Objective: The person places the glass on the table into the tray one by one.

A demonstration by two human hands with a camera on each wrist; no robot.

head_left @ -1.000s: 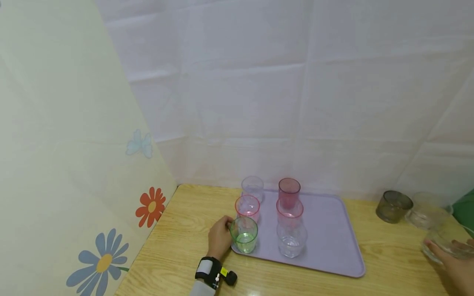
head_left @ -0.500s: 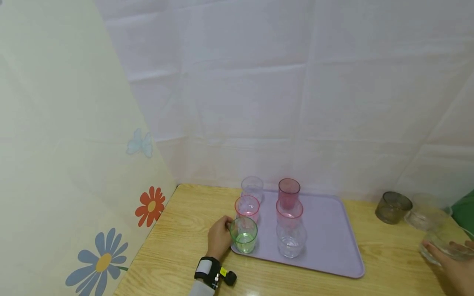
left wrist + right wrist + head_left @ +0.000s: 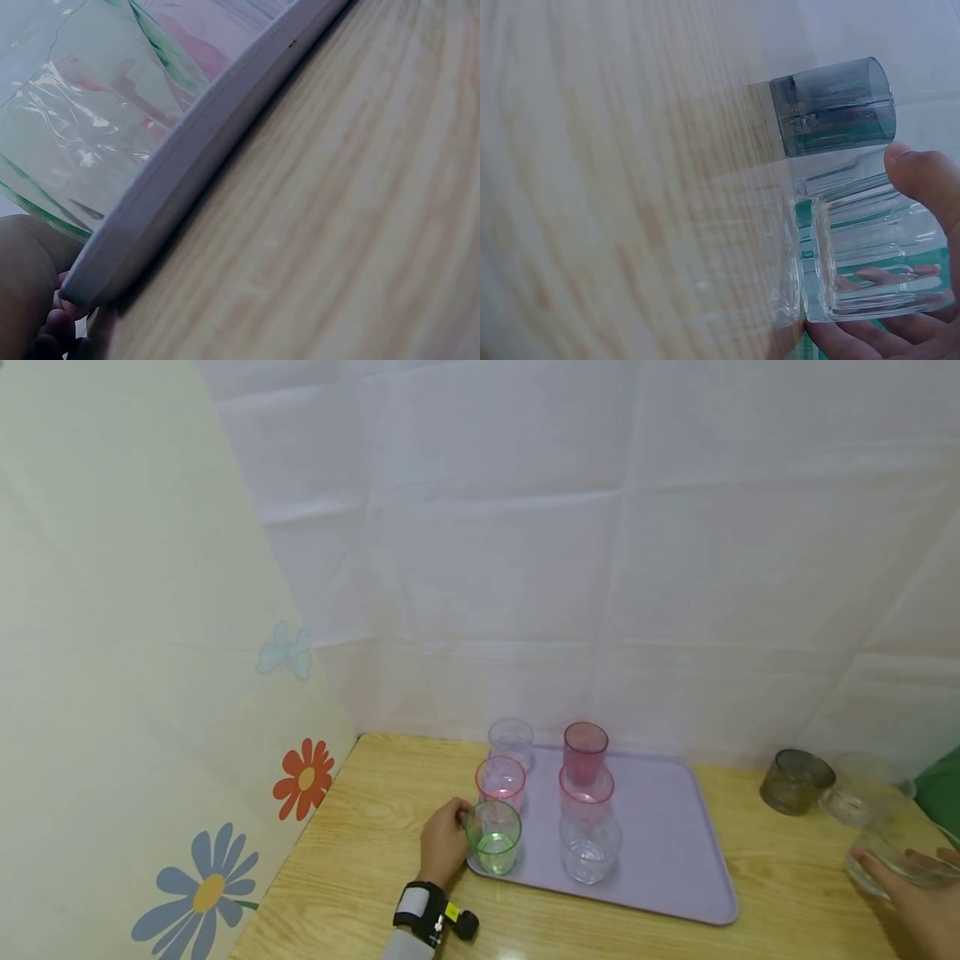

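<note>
At the front left corner of the lilac tray (image 3: 660, 835), my left hand (image 3: 444, 839) holds the rim, close beside a green-tinted glass (image 3: 495, 839). In the left wrist view, fingertips (image 3: 71, 307) curl at the tray's corner, partly in shadow. My right hand (image 3: 911, 893), cut off by the right edge, grips a clear glass (image 3: 885, 255) with thumb and fingers around its side. Its base is very near the wood; whether they touch, I cannot tell. Also on the tray stand two pink-rimmed glasses (image 3: 501, 781), a dark red glass (image 3: 585, 747) and two clear glasses (image 3: 590, 852).
A smoky grey glass (image 3: 797, 782) stands on the wooden table (image 3: 375, 810) right of the tray, with another clear glass (image 3: 858, 793) beside it. Something green (image 3: 941, 785) is at the far right. White cloth (image 3: 487, 568) hangs behind the table.
My right hand has shifted slightly to the left with the clear glass. The left hand and the tray stay put.
</note>
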